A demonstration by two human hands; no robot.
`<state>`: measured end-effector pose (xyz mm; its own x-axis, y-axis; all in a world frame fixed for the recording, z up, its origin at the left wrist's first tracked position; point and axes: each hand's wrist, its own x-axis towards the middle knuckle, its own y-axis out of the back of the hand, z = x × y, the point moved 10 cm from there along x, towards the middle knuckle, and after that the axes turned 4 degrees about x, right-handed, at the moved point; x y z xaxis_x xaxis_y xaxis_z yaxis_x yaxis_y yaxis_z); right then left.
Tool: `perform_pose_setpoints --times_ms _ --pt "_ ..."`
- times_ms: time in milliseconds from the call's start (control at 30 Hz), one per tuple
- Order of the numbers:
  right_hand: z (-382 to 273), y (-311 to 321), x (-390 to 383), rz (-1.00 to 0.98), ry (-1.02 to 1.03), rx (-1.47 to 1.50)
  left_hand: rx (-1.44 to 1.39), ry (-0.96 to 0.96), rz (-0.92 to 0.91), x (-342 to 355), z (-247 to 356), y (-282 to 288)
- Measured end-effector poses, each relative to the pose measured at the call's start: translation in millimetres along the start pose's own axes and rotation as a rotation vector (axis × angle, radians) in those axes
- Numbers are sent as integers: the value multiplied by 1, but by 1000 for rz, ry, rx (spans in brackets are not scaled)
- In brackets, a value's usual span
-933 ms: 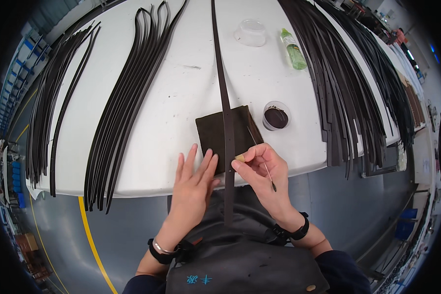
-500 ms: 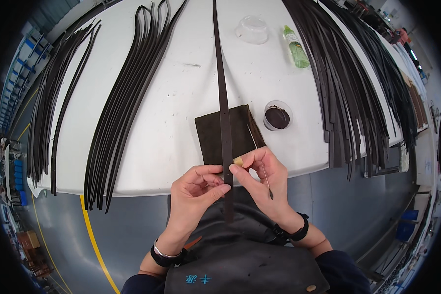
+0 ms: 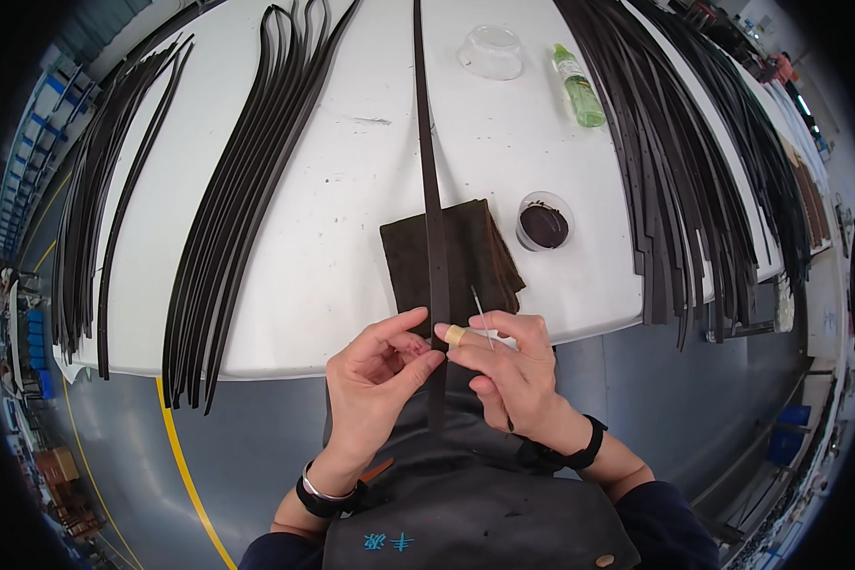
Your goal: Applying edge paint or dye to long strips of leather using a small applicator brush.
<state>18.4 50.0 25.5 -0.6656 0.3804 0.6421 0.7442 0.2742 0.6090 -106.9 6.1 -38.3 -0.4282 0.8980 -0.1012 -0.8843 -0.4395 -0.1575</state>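
A long dark brown leather strap (image 3: 429,190) runs from the far side of the table down to my lap. Near its lower end my left hand (image 3: 375,375) pinches it by the edge between thumb and fingers. My right hand (image 3: 518,375) holds a thin metal rod (image 3: 478,302) with a dark end among its fingers. On that hand a finger with a yellowish wrap (image 3: 455,334) touches the strap's right edge. Behind the hands, a folded dark cloth (image 3: 407,249) lies beneath the strap at the table's front edge. A plastic cup (image 3: 544,226) of dark brown paste stands just right of it.
Several dark straps (image 3: 247,171) lie bundled on the left of the white table (image 3: 351,199), with more straps (image 3: 646,180) on the right. A green-labelled bottle (image 3: 579,90) lies at the back right beside a see-through plastic tub (image 3: 490,52). My dark apron (image 3: 465,484) covers my lap.
My right hand has turned over and shifted slightly lower, its wrapped finger now lying against the strap. The rod has swung with it. My left hand still pinches the strap.
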Motion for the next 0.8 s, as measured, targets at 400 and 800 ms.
perform_pose_setpoints --times_ms 400,800 --pt "45 -9 -1 -63 -262 -220 79 -15 60 -5 -5 17" --pt "53 -41 -4 181 -790 915 100 -89 33 -18 2 25"
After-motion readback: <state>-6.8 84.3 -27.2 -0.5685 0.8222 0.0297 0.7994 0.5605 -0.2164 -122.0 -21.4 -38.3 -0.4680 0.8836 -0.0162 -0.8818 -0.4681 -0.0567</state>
